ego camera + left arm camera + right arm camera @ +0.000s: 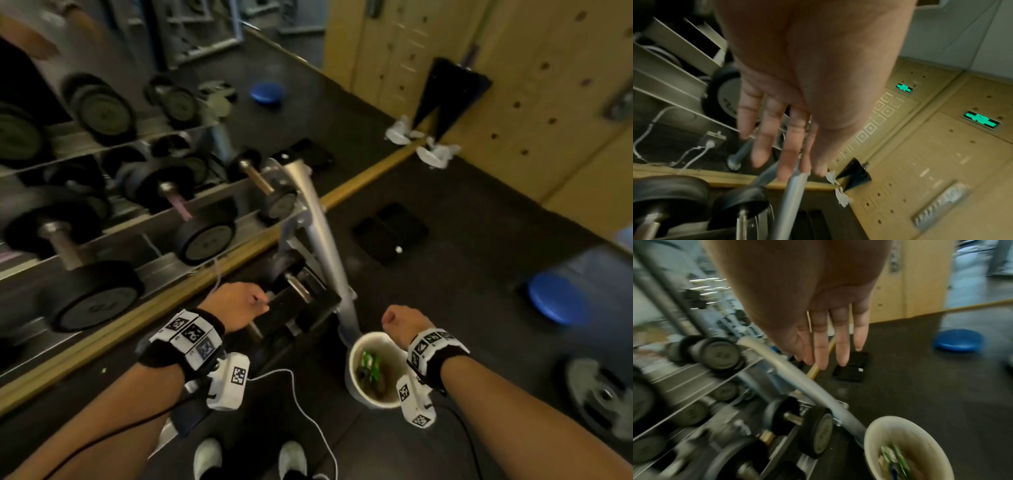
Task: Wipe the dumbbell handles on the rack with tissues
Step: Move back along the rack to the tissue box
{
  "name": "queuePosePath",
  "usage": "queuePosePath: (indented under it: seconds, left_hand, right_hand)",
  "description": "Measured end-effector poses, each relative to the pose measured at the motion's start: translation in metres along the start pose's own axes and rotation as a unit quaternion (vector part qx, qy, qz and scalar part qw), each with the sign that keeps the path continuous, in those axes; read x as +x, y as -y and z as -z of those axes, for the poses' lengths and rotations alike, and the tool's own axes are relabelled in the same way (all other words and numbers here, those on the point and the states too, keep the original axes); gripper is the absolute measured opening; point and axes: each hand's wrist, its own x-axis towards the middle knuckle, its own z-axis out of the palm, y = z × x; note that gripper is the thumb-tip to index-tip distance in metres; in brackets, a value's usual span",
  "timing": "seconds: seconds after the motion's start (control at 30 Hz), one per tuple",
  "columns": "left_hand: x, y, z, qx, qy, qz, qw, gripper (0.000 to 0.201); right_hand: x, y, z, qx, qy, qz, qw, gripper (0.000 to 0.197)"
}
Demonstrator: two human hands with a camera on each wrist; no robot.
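Black dumbbells (205, 236) with metal handles lie on the tiers of a grey rack (318, 219) along a mirrored wall. My left hand (239, 306) hovers by a small dumbbell (291, 284) on the lowest tier. In the left wrist view its fingers (760, 151) hang straight and hold nothing. My right hand (399, 318) is above a white bin (358, 346), its fingers (821, 352) straight and empty. The small dumbbell (797, 417) shows below it, beside the rack post (787, 369). Crumpled white tissues (435, 154) lie on the floor by the wooden wall.
The bin (875, 423) holds green and white scraps. A blue balance disc (555, 301), a black pad (390, 233) and a weight plate (599, 394) lie on the dark floor to the right. A white cable (301, 404) trails from my left wrist.
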Motion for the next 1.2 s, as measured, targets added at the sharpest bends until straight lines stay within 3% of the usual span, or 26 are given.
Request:
queuePosePath:
  seconds: [0.1,0.23,0.37,0.53,0.7,0.9,1.03,1.2]
  left_hand:
    - [-0.033,0.038,0.020,-0.021,0.004,0.052,0.998,0.029]
    - [-0.113,0.106,0.055,-0.050,-0.087,0.154,0.983,0.026]
    - [-0.222,0.184,0.083,-0.107,-0.186,0.266,0.940,0.025]
    - [-0.389,0.281,0.102,-0.141,-0.292,0.373,0.870,0.026]
    - [-0.579,0.373,0.085,-0.178,-0.374,0.471,0.779,0.023]
    - [-0.780,0.471,0.024,-0.236,-0.402,0.573,0.674,0.022]
    - [-0.873,0.527,-0.011,-0.260,-0.420,0.611,0.619,0.017]
    - [-0.940,0.591,-0.022,-0.268,-0.502,0.609,0.552,0.010]
  right_hand:
    - [0.005,0.076,0.011,-0.076,0.016,0.121,0.990,0.012]
    - [-0.009,0.202,0.012,-0.163,0.012,0.244,0.956,0.014]
    - [-0.057,0.336,-0.004,-0.238,-0.003,0.371,0.898,0.017]
    - [-0.162,0.501,-0.053,-0.283,0.002,0.497,0.820,0.018]
    - [-0.304,0.655,-0.154,-0.321,0.020,0.614,0.721,0.022]
    - [-0.501,0.790,-0.317,-0.376,0.104,0.695,0.604,0.021]
    - [-0.609,0.845,-0.406,-0.376,0.134,0.718,0.570,0.021]
    - [-0.709,0.893,-0.480,-0.368,0.152,0.741,0.540,0.018]
